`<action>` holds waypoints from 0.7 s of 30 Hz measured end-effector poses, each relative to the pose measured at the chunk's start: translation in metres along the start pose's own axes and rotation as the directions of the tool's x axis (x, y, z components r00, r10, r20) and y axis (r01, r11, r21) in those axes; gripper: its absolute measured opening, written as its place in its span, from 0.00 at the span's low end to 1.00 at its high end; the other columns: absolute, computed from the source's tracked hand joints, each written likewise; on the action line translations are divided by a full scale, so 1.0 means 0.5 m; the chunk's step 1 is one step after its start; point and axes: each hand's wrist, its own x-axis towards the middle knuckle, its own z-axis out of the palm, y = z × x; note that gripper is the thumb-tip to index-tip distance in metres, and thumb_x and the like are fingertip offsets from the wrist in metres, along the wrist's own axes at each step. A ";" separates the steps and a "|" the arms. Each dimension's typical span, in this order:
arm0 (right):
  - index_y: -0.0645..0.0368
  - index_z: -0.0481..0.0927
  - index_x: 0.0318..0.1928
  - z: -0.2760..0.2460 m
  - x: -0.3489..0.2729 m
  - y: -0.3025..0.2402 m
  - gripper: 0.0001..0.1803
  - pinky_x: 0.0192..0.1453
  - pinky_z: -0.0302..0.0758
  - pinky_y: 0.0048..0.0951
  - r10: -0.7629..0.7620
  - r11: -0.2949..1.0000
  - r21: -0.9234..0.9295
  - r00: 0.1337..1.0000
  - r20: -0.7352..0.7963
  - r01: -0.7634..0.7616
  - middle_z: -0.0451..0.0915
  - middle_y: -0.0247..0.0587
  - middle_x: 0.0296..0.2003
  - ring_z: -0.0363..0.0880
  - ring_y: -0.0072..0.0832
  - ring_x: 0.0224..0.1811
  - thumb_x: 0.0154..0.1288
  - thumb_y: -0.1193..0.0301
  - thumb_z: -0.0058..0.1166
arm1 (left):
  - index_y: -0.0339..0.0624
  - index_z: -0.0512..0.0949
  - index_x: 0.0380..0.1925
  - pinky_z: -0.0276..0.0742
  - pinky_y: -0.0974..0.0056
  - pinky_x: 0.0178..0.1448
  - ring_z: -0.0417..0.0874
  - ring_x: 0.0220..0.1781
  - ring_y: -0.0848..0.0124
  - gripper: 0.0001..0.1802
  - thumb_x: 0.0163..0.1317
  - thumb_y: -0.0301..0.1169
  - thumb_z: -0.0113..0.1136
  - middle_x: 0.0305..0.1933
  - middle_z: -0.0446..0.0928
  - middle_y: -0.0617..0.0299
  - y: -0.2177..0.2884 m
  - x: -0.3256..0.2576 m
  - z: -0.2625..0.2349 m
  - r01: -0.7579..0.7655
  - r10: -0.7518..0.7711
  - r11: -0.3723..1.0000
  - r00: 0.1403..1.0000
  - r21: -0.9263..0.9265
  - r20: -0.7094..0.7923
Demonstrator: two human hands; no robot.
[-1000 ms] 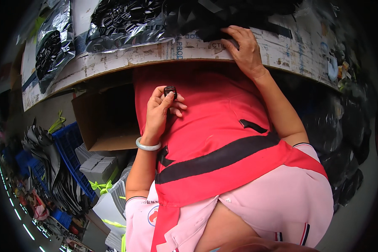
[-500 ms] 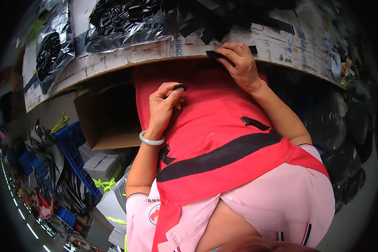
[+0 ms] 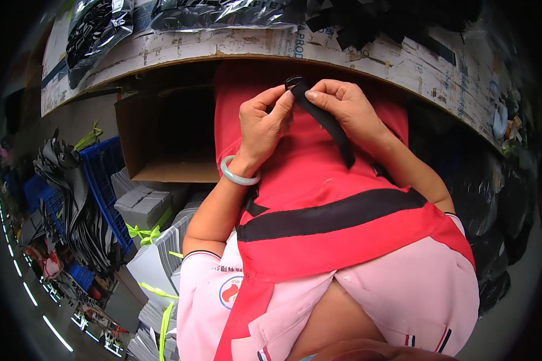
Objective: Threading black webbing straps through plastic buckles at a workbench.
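Observation:
Over my red apron (image 3: 295, 156), both hands meet close to the table's edge. My left hand (image 3: 262, 123), a pale bangle on its wrist, pinches a small black buckle (image 3: 293, 80) between thumb and fingertips. A flat black webbing strap (image 3: 330, 123) is pinched near its upper end by my right hand (image 3: 348, 109). That end touches the buckle; whether it passes through the slot cannot be made out. The strap's other end hangs down over the apron below my right hand.
Across the front runs a worn, cardboard-covered table (image 3: 235, 49) with plastic bags of black parts (image 3: 96, 36) and a heap of black straps (image 3: 373, 21). Under it stands an open carton (image 3: 168, 171). Blue crates (image 3: 105, 180) and tied grey stacks (image 3: 144, 207) lie to the left.
My right hand has brought the strap back from the table edge to above the apron. The left hand has moved up and right with the buckle, so the two now meet.

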 end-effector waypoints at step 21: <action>0.59 0.83 0.43 0.005 0.034 0.041 0.08 0.40 0.69 0.16 -0.462 0.853 -0.291 0.886 -0.038 0.433 0.77 0.29 0.41 0.72 0.13 0.36 0.65 0.71 0.61 | 0.27 0.78 0.48 0.80 0.72 0.24 0.84 0.28 0.70 0.18 0.70 0.34 0.56 0.37 0.83 0.50 -0.016 0.020 -0.040 0.320 -0.286 0.898 0.946 -0.302 0.153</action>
